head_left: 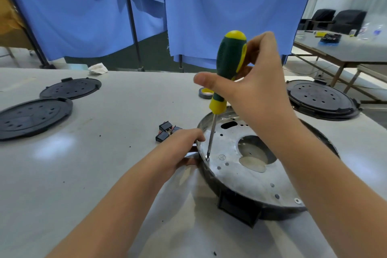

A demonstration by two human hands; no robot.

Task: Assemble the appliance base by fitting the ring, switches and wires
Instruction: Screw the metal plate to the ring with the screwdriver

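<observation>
Right, the appliance base sat on the grey table, tilted up on its near-left edge, metal plate facing up with a large centre hole and small holes around it. The screwdriver stood near upright, tip on a screw just inside the plate's left rim. The right hand wrapped the green-yellow handle, fingers curled behind it, thumb pressed across the front. The left hand gripped the base's left rim just beside the tip, fingers curled over the edge, thumb under it.

Two more screws showed on the plate: one just right of the tip, one at the near-right edge. A black tab stuck out of the base's near side.

Just left of the left hand lay a few black switches. Behind the handle sat a roll of tape. Open tabletop ran left and toward the camera from the grip. Well left lay two black perforated covers, a third right of the right hand near the table's edge. A crumpled white cloth lay at the far edge, blue curtains behind it.
</observation>
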